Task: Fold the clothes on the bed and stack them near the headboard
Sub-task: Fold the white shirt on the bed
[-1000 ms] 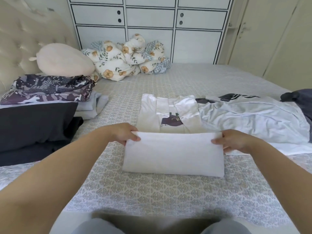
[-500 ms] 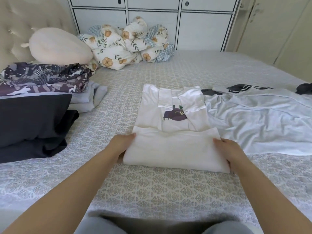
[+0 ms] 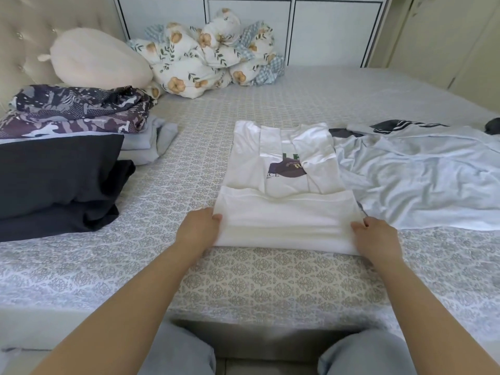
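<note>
my left hand [image 3: 199, 230] gripped the left end of the white t-shirt [image 3: 286, 201], thumb on top of the folded-up lower part, and my right hand [image 3: 377, 238] gripped the right end the same way. the shirt lay on the bed [image 3: 270, 280] in front of me, its printed chest showing above the fold. a pale blue garment [image 3: 422, 177] sprawled just right of it, touching. the folded stack [image 3: 62, 158] sat at the left, near the headboard [image 3: 27, 36].
</note>
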